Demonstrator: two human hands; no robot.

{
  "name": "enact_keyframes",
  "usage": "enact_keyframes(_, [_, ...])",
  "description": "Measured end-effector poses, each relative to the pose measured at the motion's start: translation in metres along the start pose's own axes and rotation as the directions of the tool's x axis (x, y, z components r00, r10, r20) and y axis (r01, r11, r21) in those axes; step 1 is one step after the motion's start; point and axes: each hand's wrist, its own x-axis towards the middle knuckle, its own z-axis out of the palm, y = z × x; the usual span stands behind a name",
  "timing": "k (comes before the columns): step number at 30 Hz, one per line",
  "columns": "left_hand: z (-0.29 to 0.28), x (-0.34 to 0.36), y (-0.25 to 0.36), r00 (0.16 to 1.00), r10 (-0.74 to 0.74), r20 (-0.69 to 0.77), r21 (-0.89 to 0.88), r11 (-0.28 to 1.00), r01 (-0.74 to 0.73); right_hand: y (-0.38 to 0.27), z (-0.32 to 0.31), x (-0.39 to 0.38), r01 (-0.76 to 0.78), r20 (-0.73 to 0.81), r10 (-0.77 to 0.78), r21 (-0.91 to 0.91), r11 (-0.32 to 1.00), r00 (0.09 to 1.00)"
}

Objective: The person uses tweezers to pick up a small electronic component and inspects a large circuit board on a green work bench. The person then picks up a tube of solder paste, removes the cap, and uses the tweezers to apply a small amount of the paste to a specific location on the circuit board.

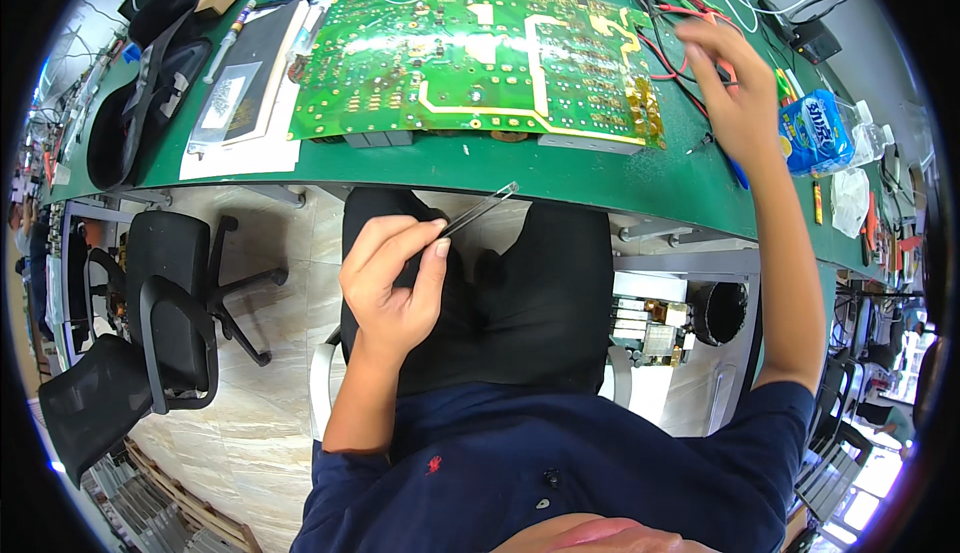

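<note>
Left hand: placed [393, 273] in front of the table [600, 181], over the lap; palm side partly turned up.
Left fingers: pinched narrow, thumb against fingertips, on slim metal tweezers [478, 212].
Tweezers axis: slanted away and to the right; far end overlapped in view with the table's front edge; height above it cannot be told.
Circuit board: laid [470, 71] on the table, straight ahead of the lap; long axis run left to right, roughly along the table edge; raised on grey blocks [380, 139] seen under its front side.
Board from left fingers: located ahead and mostly to the right; tweezers pointed toward its front edge, gap left between, no contact seen.
Right hand: raised [740, 83] beyond the board's right end, near red leads [692, 14]; blue packet [815, 133] seen to its right.
Right fingers: bent, thumb near index; whether anything is held cannot be told.
Nearer hand: right judged closer to the board's right end, with its amber tape [642, 113]; front middle judged better reached by the left, tweezers already being aimed that way.
</note>
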Motion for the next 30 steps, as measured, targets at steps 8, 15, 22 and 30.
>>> enact_keyframes(8, [0.032, 0.021, 0.015, 0.999, -0.028, 0.019, -0.079, 0.996, 0.029, 0.001, -0.037, -0.096, -0.109, -0.148, 0.081, -0.195, 0.975, 0.986])
enact_keyframes(15, [0.062, 0.026, 0.022, 0.993, 0.095, 0.064, -0.062, 0.994, -0.091, 0.016, -0.028, -0.116, -0.16, -0.213, 0.129, -0.134, 0.978, 0.969])
enact_keyframes(22, [0.074, 0.027, 0.023, 0.997, 0.05, 0.065, -0.078, 0.996, -0.045, 0.017, -0.028, -0.118, -0.265, -0.18, 0.261, 0.0, 0.964, 0.948])
enact_keyframes(30, [0.071, 0.062, 0.035, 0.98, 0.177, 0.091, 0.068, 0.981, -0.183, 0.013, -0.029, -0.116, -0.227, -0.12, 0.215, -0.088, 0.97, 0.969])
